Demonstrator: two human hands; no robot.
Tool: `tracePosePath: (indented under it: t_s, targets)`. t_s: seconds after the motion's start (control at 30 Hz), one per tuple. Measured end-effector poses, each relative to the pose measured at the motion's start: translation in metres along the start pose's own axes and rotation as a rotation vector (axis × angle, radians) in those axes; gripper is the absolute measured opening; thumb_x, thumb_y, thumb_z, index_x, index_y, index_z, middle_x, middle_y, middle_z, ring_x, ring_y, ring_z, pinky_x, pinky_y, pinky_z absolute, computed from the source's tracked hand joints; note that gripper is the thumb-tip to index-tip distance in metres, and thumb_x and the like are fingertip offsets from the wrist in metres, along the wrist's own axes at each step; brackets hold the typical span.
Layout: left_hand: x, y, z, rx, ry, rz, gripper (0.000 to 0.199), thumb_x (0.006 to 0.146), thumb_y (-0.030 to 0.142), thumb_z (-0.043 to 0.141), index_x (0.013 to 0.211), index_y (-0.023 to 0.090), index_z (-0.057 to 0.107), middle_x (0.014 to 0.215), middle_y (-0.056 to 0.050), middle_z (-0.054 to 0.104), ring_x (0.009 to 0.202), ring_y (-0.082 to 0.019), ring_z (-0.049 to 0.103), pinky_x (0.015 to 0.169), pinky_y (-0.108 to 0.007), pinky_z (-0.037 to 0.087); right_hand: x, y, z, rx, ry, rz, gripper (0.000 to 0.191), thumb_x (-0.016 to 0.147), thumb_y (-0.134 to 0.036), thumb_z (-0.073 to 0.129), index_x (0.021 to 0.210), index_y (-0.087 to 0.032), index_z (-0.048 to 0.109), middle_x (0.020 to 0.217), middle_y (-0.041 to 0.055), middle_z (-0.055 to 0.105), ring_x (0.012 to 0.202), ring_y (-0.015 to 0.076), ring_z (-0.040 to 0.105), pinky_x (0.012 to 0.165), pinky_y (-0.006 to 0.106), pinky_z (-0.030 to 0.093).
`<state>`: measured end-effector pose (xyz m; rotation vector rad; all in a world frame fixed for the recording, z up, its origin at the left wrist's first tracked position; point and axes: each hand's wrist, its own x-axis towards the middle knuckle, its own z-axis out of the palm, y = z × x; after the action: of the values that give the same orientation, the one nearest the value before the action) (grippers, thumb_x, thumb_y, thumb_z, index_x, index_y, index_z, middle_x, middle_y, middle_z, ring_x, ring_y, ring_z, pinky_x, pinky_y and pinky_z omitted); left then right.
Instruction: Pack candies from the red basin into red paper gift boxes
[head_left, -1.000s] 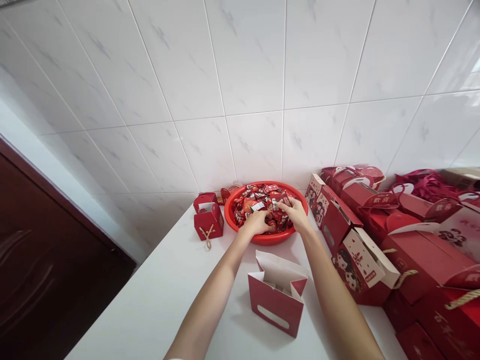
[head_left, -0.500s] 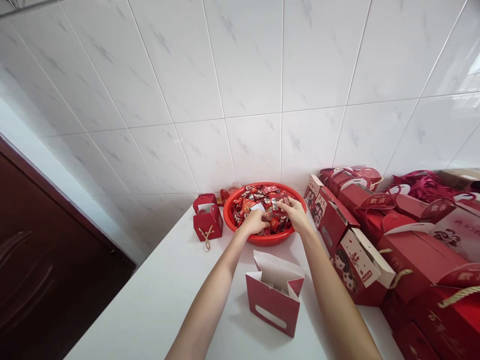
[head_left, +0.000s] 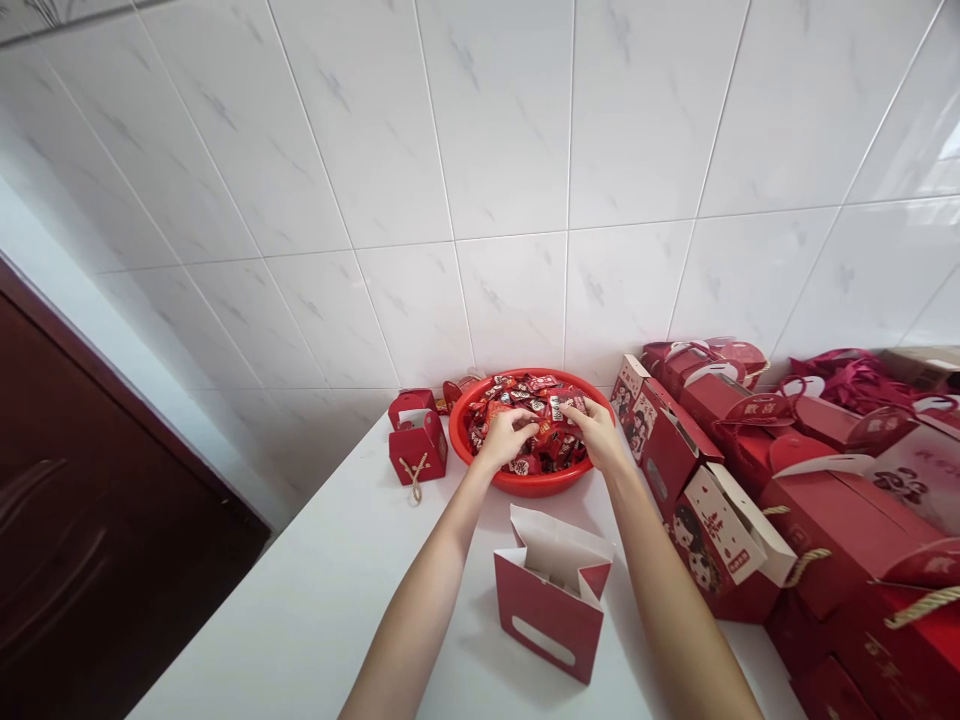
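A round red basin [head_left: 536,485] full of red-wrapped sweets [head_left: 525,465] stands against the wall. Over its left part is my left hand [head_left: 508,437], fingers bent together; whatever they hold is too small to make out. My right hand [head_left: 594,428], at the basin's right side, pinches a wrapped sweet [head_left: 564,404] with a dark red and white wrapper. Nearer to me, between my forearms, an open red box [head_left: 547,615] with a white inside stands upright with its top flaps raised.
A small red box [head_left: 417,450] with a rope tie stands left of the basin. Many red gift boxes [head_left: 840,500] with rope handles are stacked on the right, beside my right forearm. Dark red ribbons [head_left: 855,378] lie behind them. The tiled wall [head_left: 510,300] rises behind the white table [head_left: 322,590].
My left hand has lifted slightly off the sweets, and the white piece by its fingers is no longer visible. My right hand has barely moved. The view has shifted slightly.
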<state>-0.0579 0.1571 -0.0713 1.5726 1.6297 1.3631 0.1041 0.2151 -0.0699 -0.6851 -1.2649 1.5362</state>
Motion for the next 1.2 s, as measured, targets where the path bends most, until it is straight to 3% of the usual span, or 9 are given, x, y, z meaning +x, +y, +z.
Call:
tracePosePath:
  t_s: [0.43,0.63,0.7,0.83,1.0,1.1,1.2]
  targets:
    - [0.002,-0.005,0.001,-0.074,0.159,-0.011,0.014,0.078,0.020,0.068,0.091,0.015,0.072,0.092,-0.006,0.075,0.087,-0.019,0.069,0.083,-0.031,0.054,-0.005,-0.004,0.001,-0.054,-0.118,-0.041,0.038,0.057,-0.047,0.084,0.080,-0.020,0.071,0.085,0.0041,0.073,0.079,0.0222,0.066,0.075,0.033,0.052]
    - [0.006,-0.013,-0.005,-0.108,0.472,-0.096,0.019,0.081,0.012,0.059,0.094,0.018,0.072,0.104,-0.007,0.076,0.101,-0.020,0.069,0.093,-0.033,0.053,-0.002,-0.002,0.000,-0.002,-0.048,-0.018,0.041,0.055,-0.049,0.085,0.079,-0.020,0.070,0.082,0.0043,0.072,0.078,0.0227,0.066,0.070,0.033,0.052]
    - [0.006,-0.016,-0.008,-0.083,0.525,-0.141,0.027,0.081,0.008,0.054,0.098,0.019,0.072,0.107,-0.007,0.075,0.105,-0.021,0.069,0.095,-0.033,0.052,-0.001,-0.001,-0.001,0.017,-0.030,-0.008,0.042,0.053,-0.049,0.086,0.079,-0.020,0.069,0.081,0.0035,0.071,0.077,0.0213,0.065,0.070,0.033,0.053]
    - [0.006,-0.021,-0.011,0.090,0.401,-0.245,0.042,0.076,0.002,0.049,0.106,0.018,0.073,0.113,-0.009,0.075,0.110,-0.022,0.068,0.096,-0.034,0.052,-0.002,-0.003,-0.003,0.085,-0.026,0.009,0.046,0.051,-0.051,0.088,0.079,-0.021,0.068,0.085,0.0040,0.071,0.081,0.0215,0.065,0.072,0.035,0.055]
    - [0.005,-0.025,-0.005,0.183,0.243,-0.301,0.027,0.063,0.003,0.063,0.078,0.021,0.077,0.085,-0.007,0.078,0.094,-0.028,0.072,0.085,-0.035,0.054,-0.002,-0.006,-0.007,0.166,-0.051,0.012,0.051,0.049,-0.053,0.089,0.083,-0.022,0.067,0.094,0.0053,0.073,0.092,0.0258,0.066,0.076,0.040,0.059]
    - [0.005,-0.024,-0.003,0.178,0.219,-0.320,0.026,0.061,0.002,0.065,0.076,0.021,0.076,0.079,-0.006,0.077,0.087,-0.027,0.073,0.079,-0.033,0.055,-0.002,-0.006,-0.008,0.169,-0.074,0.006,0.051,0.052,-0.053,0.089,0.086,-0.022,0.067,0.094,0.0051,0.073,0.093,0.0258,0.067,0.078,0.042,0.060]
    - [0.006,-0.018,-0.005,0.011,0.288,-0.239,0.027,0.065,0.006,0.066,0.086,0.020,0.076,0.094,-0.007,0.078,0.093,-0.023,0.072,0.086,-0.033,0.055,-0.001,-0.005,-0.009,0.174,-0.081,-0.001,0.048,0.055,-0.051,0.088,0.087,-0.023,0.067,0.093,0.0043,0.072,0.093,0.0254,0.067,0.078,0.043,0.060]
